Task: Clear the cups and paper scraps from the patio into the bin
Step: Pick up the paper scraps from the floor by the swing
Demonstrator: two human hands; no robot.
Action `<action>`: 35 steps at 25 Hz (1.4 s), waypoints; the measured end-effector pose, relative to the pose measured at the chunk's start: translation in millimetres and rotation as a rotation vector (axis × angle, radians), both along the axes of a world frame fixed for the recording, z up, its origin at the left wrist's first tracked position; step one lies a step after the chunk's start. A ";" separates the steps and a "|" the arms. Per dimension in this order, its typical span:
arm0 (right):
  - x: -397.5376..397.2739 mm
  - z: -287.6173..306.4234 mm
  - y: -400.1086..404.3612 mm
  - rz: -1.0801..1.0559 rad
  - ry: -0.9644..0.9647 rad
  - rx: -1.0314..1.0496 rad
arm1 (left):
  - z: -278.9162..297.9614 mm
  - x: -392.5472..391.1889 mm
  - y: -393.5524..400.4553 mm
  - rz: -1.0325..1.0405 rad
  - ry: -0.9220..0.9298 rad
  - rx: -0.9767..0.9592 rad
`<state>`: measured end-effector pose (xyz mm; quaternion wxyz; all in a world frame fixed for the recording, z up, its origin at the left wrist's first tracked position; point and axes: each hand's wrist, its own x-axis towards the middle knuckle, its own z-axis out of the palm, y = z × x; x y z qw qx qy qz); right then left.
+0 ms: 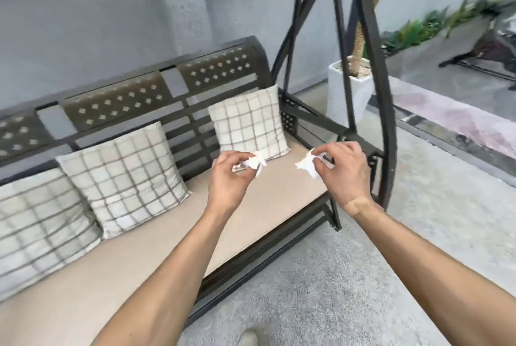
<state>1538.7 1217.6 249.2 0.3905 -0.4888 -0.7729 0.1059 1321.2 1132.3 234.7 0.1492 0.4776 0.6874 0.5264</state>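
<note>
Both bare forearms reach forward over the swing seat (156, 236). The left hand (229, 178) hangs above the seat's middle, fingers curled, fingertips pinching a white paper scrap (252, 162). The right hand (342, 171) hovers above the seat's right end, back upward, thumb and fingers pinching another white scrap (307, 164). A plaster crosses the right wrist (356, 204).

Walls (83, 10): pale grey, rough plaster.
Floor (321, 290): grey carpet.
Bench (156, 239): dark metal swing seat, beige cushion, lattice back.
Pillows (122, 175): three, checked, leaning against back.
Planter (349, 89): white, square, behind frame.
</note>
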 end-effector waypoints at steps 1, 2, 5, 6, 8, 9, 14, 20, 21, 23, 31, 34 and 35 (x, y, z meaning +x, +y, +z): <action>-14.6 0.0 -4.3 0.045 0.003 0.008 | 2.5 -9.6 -15.2 0.035 0.016 -0.004; -30.7 0.3 -10.3 0.088 0.013 0.008 | 5.8 -20.1 -31.4 0.070 0.032 -0.011; -82.8 2.8 -35.5 0.259 0.054 0.020 | 15.8 -52.2 -85.3 0.228 0.073 -0.008; -101.4 5.0 -45.7 0.318 0.067 0.019 | 18.1 -63.1 -104.6 0.291 0.086 -0.008; -139.8 9.4 -69.8 0.440 0.098 0.009 | 19.8 -83.4 -148.6 0.404 0.087 0.001; -162.3 11.5 -85.7 0.505 0.105 0.011 | 21.3 -94.5 -175.9 0.467 0.088 0.011; -264.1 22.3 -193.6 0.807 0.093 0.073 | 27.0 -134.7 -318.7 0.798 0.207 0.003; -354.0 30.3 -378.8 1.159 0.084 0.114 | 26.9 -155.9 -519.1 1.130 0.280 -0.036; -364.4 32.3 -411.7 1.198 0.092 0.122 | 26.7 -157.7 -551.9 1.174 0.279 -0.026; -381.9 34.3 -479.1 1.287 0.108 0.106 | 25.8 -158.2 -616.6 1.245 0.275 -0.003; -421.4 19.3 -709.8 1.617 0.073 0.077 | 9.6 -134.3 -842.0 1.542 0.272 -0.068; -431.1 9.5 -766.9 1.716 0.006 0.093 | -1.4 -125.3 -892.0 1.634 0.244 -0.121; -435.8 7.0 -783.4 1.744 -0.017 0.088 | -5.4 -123.1 -904.4 1.657 0.231 -0.128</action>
